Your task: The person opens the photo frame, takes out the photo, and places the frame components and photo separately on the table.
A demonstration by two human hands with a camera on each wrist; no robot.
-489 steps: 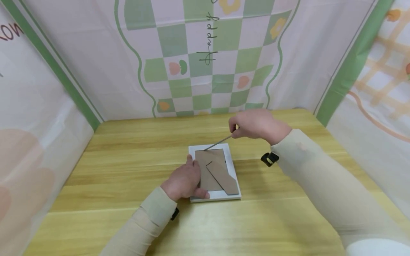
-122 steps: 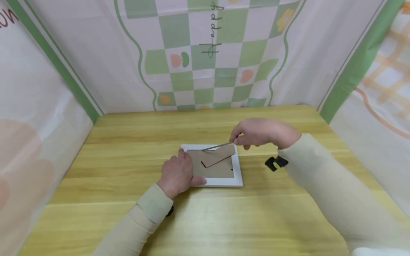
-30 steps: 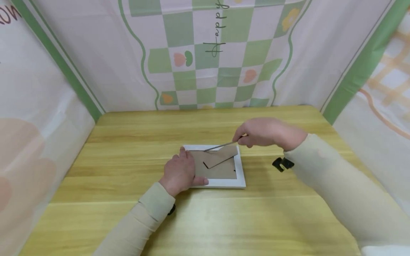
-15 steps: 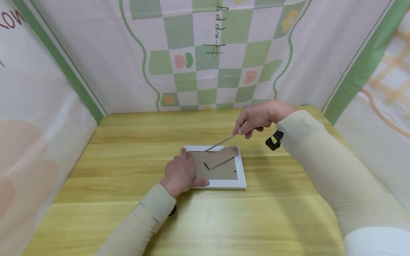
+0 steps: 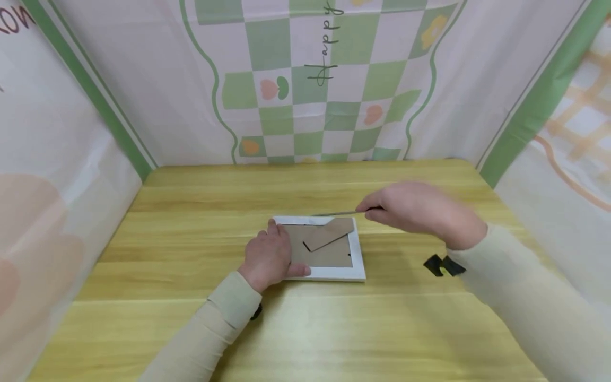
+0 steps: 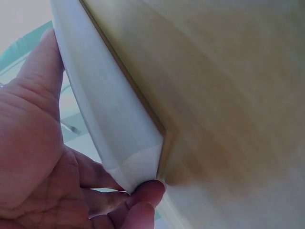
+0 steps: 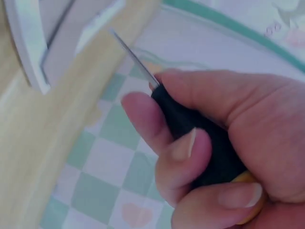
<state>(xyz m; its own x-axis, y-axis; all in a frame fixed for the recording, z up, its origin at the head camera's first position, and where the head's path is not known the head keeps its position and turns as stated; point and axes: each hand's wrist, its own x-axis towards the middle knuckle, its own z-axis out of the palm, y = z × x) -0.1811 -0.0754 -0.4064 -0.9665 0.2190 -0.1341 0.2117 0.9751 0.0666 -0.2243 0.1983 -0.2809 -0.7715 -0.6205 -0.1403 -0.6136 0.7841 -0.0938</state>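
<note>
A white picture frame [image 5: 358,265] lies face down on the table. Its brown backing board [image 5: 329,259] and folded easel stand [image 5: 332,232] face up. My left hand [image 5: 268,257] holds the frame's left end, fingers at the far corner and thumb along the near rim; the left wrist view shows fingertips curled round a corner. In my right hand [image 5: 420,212] is a screwdriver [image 7: 223,157] with a black and yellow handle and thin metal shaft. The shaft points left, its tip by the frame's far rim; whether it touches I cannot tell.
The wood-grain table [image 5: 305,329] reaches to a printed cloth wall [image 5: 312,116] behind, with more cloth at both sides. Black straps [image 5: 444,265] sit at the wrists, below the beige sleeves.
Between 16 and 4 seconds ago the frame was turned sideways. In the last half second the screwdriver tip left the backing's far edge, as my right hand dropped and moved right.
</note>
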